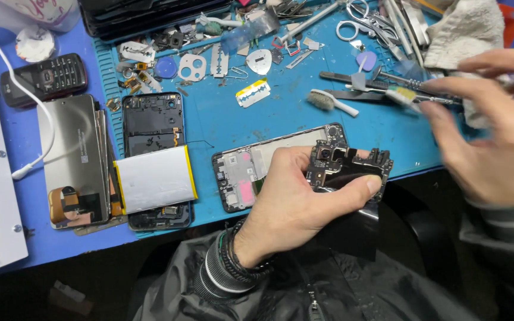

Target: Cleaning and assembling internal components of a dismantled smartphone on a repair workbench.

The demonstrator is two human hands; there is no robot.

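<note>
**Left hand pinches phone mainboard, right hand on a tool**

Left hand (295, 202) clamped on the phone mainboard (347, 166): thumb along the lower edge, fingers behind, so the component face with camera modules stays exposed and tilted up to view. Board is held off the tabletop, just above the near edge of the blue work mat (281, 113), overlapping the right end of the stripped phone frame (251, 169) lying there.

Right hand (495, 125) is motion-blurred, fingers closed round a thin tool (408, 98) with a pale tip; type unclear. It sits among the tweezers and scissors (358, 18) at the mat's far right.

Parked left, out of the way: silver battery (156, 178) resting across an opened phone body (153, 122), detached screen panel (78, 154), old keypad phone (46, 77).
</note>
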